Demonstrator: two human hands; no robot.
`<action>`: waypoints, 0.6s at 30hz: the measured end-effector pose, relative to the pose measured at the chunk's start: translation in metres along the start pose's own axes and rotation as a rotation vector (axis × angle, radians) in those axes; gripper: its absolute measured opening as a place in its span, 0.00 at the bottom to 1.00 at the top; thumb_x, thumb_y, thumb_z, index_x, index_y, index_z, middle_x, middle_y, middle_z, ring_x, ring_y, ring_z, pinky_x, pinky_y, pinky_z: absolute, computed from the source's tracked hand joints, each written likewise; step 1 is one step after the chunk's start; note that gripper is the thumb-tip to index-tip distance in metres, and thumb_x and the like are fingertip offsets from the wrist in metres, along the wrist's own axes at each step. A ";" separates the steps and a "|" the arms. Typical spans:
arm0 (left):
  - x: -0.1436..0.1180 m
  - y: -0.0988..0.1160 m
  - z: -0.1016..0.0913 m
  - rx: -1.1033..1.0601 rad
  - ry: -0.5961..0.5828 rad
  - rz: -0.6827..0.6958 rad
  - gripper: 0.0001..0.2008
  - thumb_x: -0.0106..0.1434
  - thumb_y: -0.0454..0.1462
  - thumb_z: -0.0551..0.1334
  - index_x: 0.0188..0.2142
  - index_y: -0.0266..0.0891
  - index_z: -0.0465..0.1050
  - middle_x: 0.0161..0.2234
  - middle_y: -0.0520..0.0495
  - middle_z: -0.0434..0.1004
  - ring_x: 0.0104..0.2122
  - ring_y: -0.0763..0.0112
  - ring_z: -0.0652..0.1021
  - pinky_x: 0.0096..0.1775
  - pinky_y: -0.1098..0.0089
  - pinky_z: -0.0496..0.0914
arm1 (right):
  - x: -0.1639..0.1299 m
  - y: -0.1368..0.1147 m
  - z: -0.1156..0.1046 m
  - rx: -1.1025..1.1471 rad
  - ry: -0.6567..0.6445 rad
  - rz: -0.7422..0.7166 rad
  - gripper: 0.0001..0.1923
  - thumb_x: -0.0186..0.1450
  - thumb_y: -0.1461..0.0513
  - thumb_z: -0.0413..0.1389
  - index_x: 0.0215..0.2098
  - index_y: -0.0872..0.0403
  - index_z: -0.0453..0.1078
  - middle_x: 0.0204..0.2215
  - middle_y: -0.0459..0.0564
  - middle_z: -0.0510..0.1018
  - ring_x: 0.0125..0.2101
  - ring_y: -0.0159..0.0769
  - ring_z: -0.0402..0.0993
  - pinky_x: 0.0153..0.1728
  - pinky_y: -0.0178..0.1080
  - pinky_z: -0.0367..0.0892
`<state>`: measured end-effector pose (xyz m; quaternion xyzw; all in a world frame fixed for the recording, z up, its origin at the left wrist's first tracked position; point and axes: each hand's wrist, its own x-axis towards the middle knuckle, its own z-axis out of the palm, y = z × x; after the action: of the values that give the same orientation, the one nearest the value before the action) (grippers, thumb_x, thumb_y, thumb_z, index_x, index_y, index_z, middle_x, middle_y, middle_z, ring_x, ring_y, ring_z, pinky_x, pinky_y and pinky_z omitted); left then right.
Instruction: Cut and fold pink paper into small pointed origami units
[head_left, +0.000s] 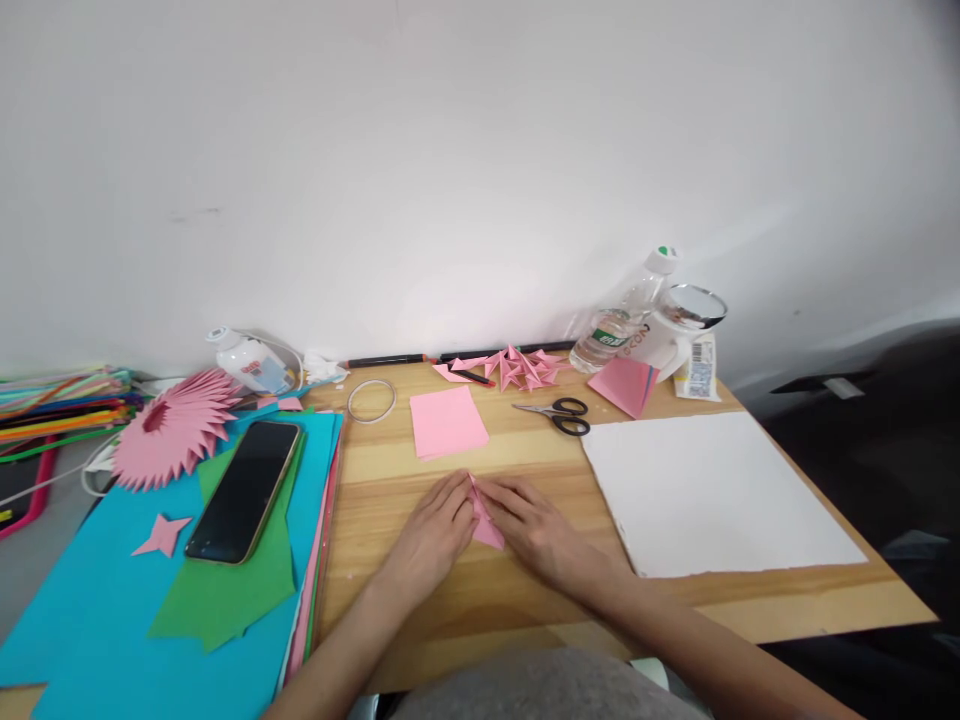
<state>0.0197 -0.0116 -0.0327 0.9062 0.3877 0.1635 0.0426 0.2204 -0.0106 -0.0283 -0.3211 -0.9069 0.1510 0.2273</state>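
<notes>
A small pink folded paper lies on the wooden table in front of me, partly covered by my fingers. My left hand closes on its left side, fingers together and pressing it down. From the right, my right hand grips the same paper, with the fingertips of both hands meeting near its top point. Just beyond the hands rests a stack of square pink paper. Black-handled scissors lie to the right of that stack. Several pointed pink folded pieces are gathered against the wall.
At right lies a white board; behind it stand a water bottle and a mug. On the left, a phone rests on green and blue paper, near a pink folded-paper ring. A tape roll sits near the wall.
</notes>
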 end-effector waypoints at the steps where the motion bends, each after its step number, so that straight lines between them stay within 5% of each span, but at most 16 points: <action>1: 0.000 0.000 0.000 -0.003 0.004 -0.007 0.12 0.68 0.33 0.47 0.46 0.33 0.67 0.50 0.35 0.72 0.55 0.59 0.70 0.54 0.57 0.67 | -0.001 0.002 0.000 -0.010 -0.016 -0.015 0.26 0.63 0.74 0.46 0.59 0.59 0.59 0.57 0.59 0.65 0.56 0.45 0.58 0.54 0.50 0.63; 18: -0.001 0.000 0.000 -0.038 -0.001 -0.016 0.14 0.69 0.34 0.46 0.45 0.33 0.68 0.52 0.35 0.70 0.57 0.60 0.67 0.55 0.56 0.66 | 0.008 0.026 -0.015 0.180 -0.123 -0.164 0.16 0.68 0.69 0.44 0.49 0.56 0.68 0.56 0.56 0.68 0.53 0.38 0.62 0.54 0.45 0.63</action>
<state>0.0192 -0.0124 -0.0330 0.9020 0.3919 0.1701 0.0615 0.2358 0.0159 -0.0233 -0.2144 -0.9251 0.2320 0.2105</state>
